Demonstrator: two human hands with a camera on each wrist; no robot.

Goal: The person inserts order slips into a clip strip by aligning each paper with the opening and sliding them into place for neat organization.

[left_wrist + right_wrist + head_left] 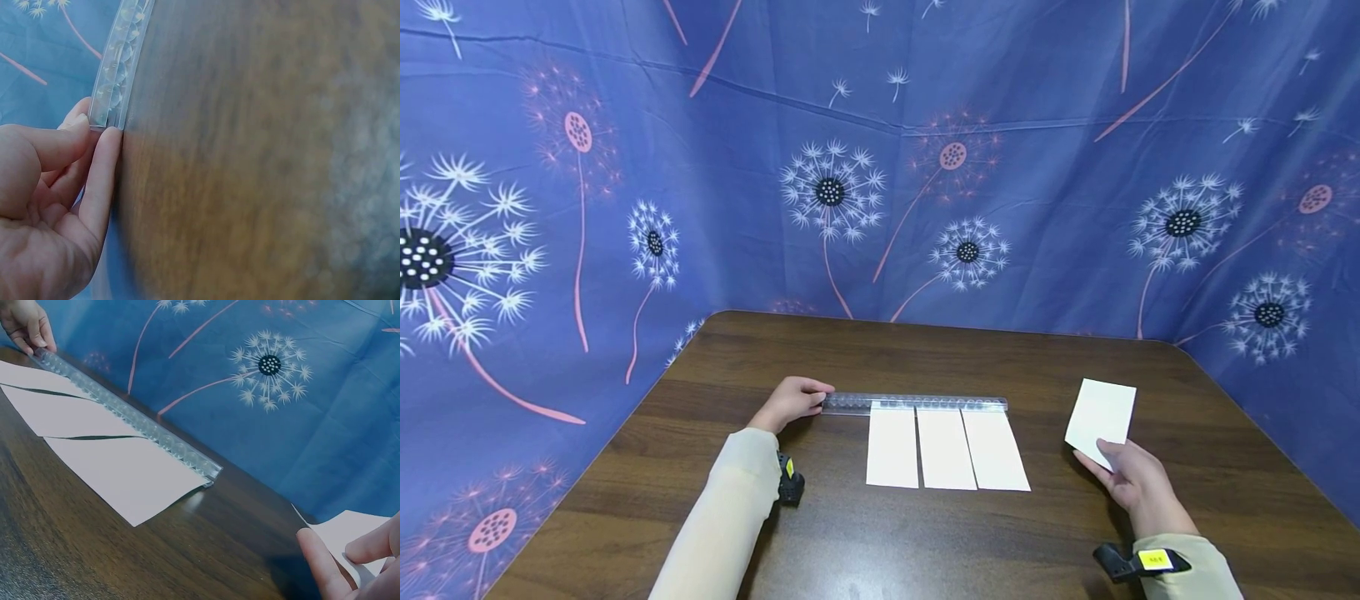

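My left hand (792, 402) pinches the left end of a long clear plastic strip (850, 403) with a row of round shapes along it; the left wrist view shows thumb and fingers at that end of the strip (119, 69). Three white paper cards, a left one (892, 454), a middle one (947, 454) and a right one (996, 454), lie side by side with their far edges at the strip. Off to the right, my right hand (1138, 483) holds another white paper card (1101, 417) by its near edge, between thumb and fingers. In the right wrist view this card (350, 531) looks bent.
The brown wooden table (835, 533) carries the strip and cards. Behind it and at both sides hangs a blue cloth (737, 208) with dandelion prints. A black wrist device (790, 482) is on the left sleeve, and another black device (1123, 564) on the right.
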